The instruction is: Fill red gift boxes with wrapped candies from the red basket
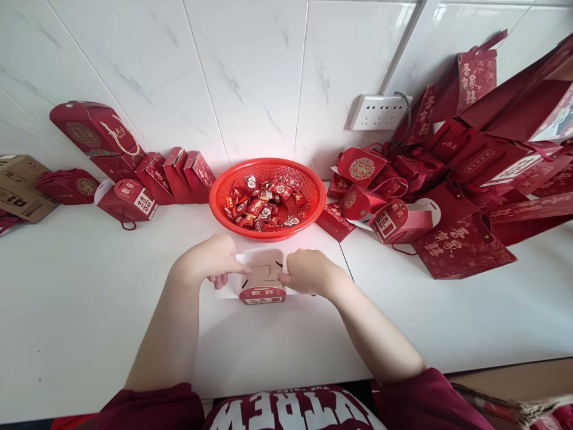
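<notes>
A small red paper gift box [262, 292] stands open on the white table in front of me, its pale inside and slotted bottom flaps facing up. Its white side flaps spread out to the left and right. My left hand [213, 263] is closed on the left side, with the thumb reaching over the inside and the other fingers curled around the flap. On the opposite side, my right hand [311, 272] has its fingers folded and its thumb against the inner right edge. Just behind the box is a red plastic basket [215, 206] holding many wrapped candies [264, 203].
Finished-looking red gift boxes [129, 200] line the wall at left, beside a brown cardboard box [24, 188]. Red boxes [403, 221] and large red gift bags [470, 245] crowd the right side. A white power strip [379, 112] is on the tiled wall [259, 71].
</notes>
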The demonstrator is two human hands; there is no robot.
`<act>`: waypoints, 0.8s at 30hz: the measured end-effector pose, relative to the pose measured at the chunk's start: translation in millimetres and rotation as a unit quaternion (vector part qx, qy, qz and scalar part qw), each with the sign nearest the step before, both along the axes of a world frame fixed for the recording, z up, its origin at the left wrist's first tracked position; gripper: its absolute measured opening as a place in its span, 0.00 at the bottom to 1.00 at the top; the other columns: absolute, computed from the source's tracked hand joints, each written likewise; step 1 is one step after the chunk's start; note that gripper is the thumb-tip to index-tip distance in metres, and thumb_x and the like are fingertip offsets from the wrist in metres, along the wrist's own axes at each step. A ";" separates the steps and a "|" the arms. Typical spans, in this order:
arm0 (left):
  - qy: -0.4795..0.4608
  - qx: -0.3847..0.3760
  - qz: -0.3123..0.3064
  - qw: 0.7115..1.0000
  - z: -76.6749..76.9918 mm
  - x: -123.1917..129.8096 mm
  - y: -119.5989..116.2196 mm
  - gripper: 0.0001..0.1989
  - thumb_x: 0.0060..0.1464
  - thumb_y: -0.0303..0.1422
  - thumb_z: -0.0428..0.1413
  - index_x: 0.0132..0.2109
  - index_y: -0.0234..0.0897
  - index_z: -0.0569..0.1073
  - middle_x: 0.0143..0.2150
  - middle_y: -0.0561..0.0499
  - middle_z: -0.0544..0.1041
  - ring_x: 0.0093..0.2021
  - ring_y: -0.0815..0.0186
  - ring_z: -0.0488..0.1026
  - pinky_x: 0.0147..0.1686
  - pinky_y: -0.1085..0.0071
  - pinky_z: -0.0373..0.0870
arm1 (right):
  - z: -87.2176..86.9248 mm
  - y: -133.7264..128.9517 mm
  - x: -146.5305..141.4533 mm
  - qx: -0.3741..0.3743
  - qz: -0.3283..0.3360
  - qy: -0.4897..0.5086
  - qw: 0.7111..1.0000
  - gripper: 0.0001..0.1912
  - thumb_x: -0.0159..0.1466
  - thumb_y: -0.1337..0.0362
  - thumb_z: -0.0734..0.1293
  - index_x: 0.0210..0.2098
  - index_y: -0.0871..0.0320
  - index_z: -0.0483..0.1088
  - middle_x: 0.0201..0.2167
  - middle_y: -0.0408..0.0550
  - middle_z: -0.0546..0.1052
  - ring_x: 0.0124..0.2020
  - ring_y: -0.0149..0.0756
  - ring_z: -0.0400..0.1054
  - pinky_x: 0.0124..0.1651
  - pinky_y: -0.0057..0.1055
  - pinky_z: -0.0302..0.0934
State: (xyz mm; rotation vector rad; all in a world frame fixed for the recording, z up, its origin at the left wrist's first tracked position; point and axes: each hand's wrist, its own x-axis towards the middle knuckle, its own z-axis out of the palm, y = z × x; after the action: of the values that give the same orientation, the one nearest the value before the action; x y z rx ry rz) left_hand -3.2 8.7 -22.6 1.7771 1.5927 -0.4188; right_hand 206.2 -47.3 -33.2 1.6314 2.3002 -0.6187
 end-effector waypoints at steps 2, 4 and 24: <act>-0.011 -0.024 0.003 1.000 -3.7 -1.0 5.6 0.20 0.43 0.48 0.62 0.23 0.35 0.71 0.22 0.43 0.78 0.25 0.58 0.78 0.24 0.69 0.72 | -1.3 2.0 -1.3 -0.016 -0.005 0.007 1.000 0.18 0.68 0.59 0.58 0.39 0.62 0.78 0.28 0.53 0.80 0.29 0.40 0.74 0.33 0.31 0.60; -0.019 -0.039 0.004 0.999 -6.0 -0.3 9.1 0.19 0.43 0.47 0.63 0.23 0.34 0.71 0.22 0.43 0.78 0.26 0.58 0.78 0.25 0.70 0.73 | -2.2 3.4 -1.9 -0.028 -0.006 0.014 0.999 0.18 0.68 0.60 0.58 0.37 0.62 0.78 0.26 0.51 0.79 0.25 0.37 0.73 0.33 0.30 0.60; -0.114 -0.056 0.008 0.992 -10.4 7.8 7.7 0.23 0.54 0.48 0.55 0.23 0.33 0.70 0.27 0.41 0.79 0.24 0.61 0.78 0.27 0.70 0.76 | -5.1 1.6 6.6 0.072 0.032 -0.026 0.997 0.15 0.68 0.65 0.58 0.36 0.62 0.76 0.32 0.56 0.79 0.33 0.42 0.73 0.30 0.31 0.52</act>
State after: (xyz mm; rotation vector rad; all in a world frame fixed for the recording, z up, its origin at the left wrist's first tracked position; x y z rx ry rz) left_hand 4.6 16.5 -33.0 1.6617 1.3962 -0.2790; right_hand 212.7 -45.8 -38.3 1.6069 2.3986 -0.4002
